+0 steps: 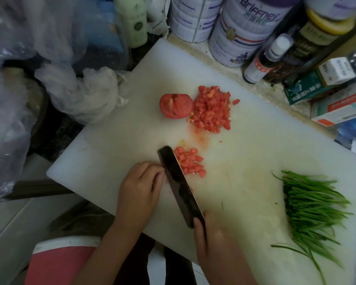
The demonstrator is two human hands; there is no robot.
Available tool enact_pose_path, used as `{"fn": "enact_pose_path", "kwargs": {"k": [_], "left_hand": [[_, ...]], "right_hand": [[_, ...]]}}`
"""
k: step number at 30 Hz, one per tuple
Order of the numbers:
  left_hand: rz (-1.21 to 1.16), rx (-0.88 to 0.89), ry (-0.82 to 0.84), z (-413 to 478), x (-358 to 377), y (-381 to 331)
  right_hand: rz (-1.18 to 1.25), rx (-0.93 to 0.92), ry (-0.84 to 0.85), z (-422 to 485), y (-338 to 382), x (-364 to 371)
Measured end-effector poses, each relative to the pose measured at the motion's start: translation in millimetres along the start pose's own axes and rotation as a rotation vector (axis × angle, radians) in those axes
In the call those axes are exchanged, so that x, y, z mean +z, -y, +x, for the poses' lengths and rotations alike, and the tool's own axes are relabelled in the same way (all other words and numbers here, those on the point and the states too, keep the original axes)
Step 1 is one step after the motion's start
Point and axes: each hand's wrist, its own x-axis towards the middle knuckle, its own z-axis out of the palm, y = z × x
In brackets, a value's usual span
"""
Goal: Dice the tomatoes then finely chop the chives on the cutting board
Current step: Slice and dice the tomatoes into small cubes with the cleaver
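A white cutting board (pixel 115 145) fills the middle of the view. On its far part lies a tomato half (pixel 176 105) beside a large pile of diced tomato (pixel 212 110). A smaller pile of dice (pixel 190 162) lies just right of a dark cleaver (pixel 180 186). My right hand (pixel 216 241) grips the cleaver's handle, the blade edge down on the board. My left hand (pixel 140 190) sits against the blade's left side with curled fingers; what it holds is hidden by the blade. A bunch of whole green chives (pixel 312 210) lies at the board's right end.
Crumpled plastic bags (pixel 84 91) crowd the left and far-left. Tins (pixel 243 29), bottles (pixel 263 60) and boxes (pixel 337 108) line the back and right behind the board. A green-labelled bottle (pixel 134 21) stands at the back.
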Motion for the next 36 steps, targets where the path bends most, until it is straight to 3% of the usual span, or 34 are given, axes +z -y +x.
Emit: {"fn": "enact_pose_path", "kwargs": {"k": [4,9,12,15,19,23,28,36], "left_hand": [[-0.068,-0.105,0.028,10.0,-1.0,-2.8],[-0.211,-0.27,0.046,14.4,-9.3,-12.5],[-0.287,-0.382,0.109,16.1,-22.2,-11.8],[-0.292,-0.453,0.028,19.2,-41.3,-8.7],[-0.28,-0.458,-0.007,23.9,-54.4,-2.2],[-0.257,-0.431,0.055,25.0,-53.4,6.4],[-0.275,-0.411,0.086,26.0,-53.7,10.0],[-0.291,-0.42,0.105,36.1,-37.2,-1.8]], "right_hand": [[0.024,0.05,0.198,-22.1,-22.0,-10.9],[0.199,0.022,0.073,-23.6,-33.2,-41.8],[0.164,-0.035,0.071,-22.2,-21.2,-41.9],[0.11,-0.075,0.026,-24.0,-0.5,-29.2],[0.1,-0.203,0.09,-13.4,24.7,-5.6],[0.181,-0.159,0.081,1.8,20.6,1.8],[0.151,-0.172,-0.021,13.7,2.9,-19.4],[0.029,-0.242,0.038,49.5,-40.7,-65.5]]}}
